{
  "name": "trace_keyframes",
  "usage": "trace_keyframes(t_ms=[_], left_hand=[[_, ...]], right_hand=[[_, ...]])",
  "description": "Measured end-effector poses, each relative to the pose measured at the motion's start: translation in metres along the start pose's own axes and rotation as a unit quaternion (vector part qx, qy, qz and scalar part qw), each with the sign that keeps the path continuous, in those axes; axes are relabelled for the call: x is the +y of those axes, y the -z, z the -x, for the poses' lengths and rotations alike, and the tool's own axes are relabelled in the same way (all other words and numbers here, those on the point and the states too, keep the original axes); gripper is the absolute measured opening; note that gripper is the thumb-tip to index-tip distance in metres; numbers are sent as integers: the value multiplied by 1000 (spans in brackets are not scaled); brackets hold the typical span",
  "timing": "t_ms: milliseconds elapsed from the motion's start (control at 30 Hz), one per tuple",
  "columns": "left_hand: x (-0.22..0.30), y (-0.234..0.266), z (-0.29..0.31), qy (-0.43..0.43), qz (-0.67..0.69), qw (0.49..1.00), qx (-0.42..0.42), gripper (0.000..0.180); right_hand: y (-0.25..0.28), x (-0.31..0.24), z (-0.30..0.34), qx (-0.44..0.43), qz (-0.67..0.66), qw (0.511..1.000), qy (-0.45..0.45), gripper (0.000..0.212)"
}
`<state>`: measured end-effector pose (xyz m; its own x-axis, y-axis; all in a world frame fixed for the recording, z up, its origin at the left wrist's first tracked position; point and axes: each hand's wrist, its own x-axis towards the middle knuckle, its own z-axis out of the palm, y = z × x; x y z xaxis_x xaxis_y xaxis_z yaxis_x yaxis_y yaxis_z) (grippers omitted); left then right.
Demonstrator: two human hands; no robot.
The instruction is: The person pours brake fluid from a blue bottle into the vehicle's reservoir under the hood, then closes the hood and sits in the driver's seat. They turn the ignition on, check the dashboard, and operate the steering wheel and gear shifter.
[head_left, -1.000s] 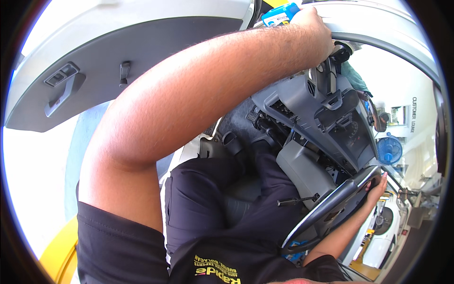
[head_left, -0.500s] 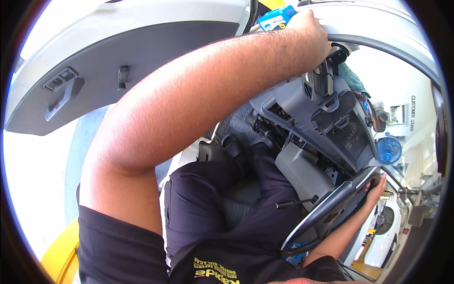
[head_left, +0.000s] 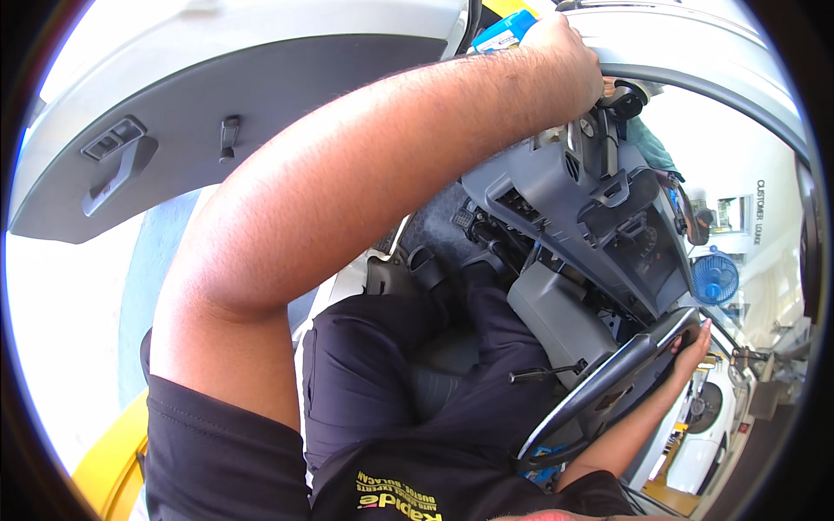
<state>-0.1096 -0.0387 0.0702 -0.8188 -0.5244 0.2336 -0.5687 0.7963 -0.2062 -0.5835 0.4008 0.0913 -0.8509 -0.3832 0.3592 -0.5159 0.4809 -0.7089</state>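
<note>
My left arm reaches up across the view, and my left hand (head_left: 565, 56) is closed on the white door frame (head_left: 643, 39) at the top; most of its fingers are hidden behind the hand. A bright blue item (head_left: 506, 31) with a label shows right beside that hand, partly covered by the forearm; I cannot tell whether the hand touches it. At the right, my right hand (head_left: 692, 349) grips the far rim of the black steering wheel (head_left: 599, 395). A stalk (head_left: 532, 375) sticks out from the grey steering column cover (head_left: 556, 313).
The car door (head_left: 174, 130) with its grey trim stands open at the left. Ahead lies a grey dashboard (head_left: 573, 217) with openings and exposed wiring. Pedals (head_left: 426, 265) are in the footwell by my legs. Beyond the windscreen are a blue fan (head_left: 715, 278) and a white vehicle (head_left: 699, 456).
The blue item shows less of its labelled side above my forearm. Both hands stay in nearly the same places, and the view has shifted slightly.
</note>
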Motion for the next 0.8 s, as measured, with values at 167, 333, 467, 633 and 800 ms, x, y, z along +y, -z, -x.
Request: trace_keyframes(t_ms=[167, 333, 467, 633, 800], left_hand=[[-1, -5, 3, 6, 5, 1000, -3, 41], [-2, -12, 4, 9, 5, 1000, 19, 38], [-2, -15, 6, 5, -10, 1000, 25, 38], [1, -10, 4, 3, -1, 1000, 23, 39], [-1, -12, 2, 3, 16, 999, 32, 33]], right_hand=[[-1, -4, 2, -2, 1, 1000, -6, 58], [0, -3, 1, 8, -8, 1000, -16, 58], [-1, -3, 2, 0, -12, 1000, -3, 58], [-1, -4, 3, -8, -25, 1000, -8, 58], [-1, -3, 1, 1, -14, 1000, -1, 56]])
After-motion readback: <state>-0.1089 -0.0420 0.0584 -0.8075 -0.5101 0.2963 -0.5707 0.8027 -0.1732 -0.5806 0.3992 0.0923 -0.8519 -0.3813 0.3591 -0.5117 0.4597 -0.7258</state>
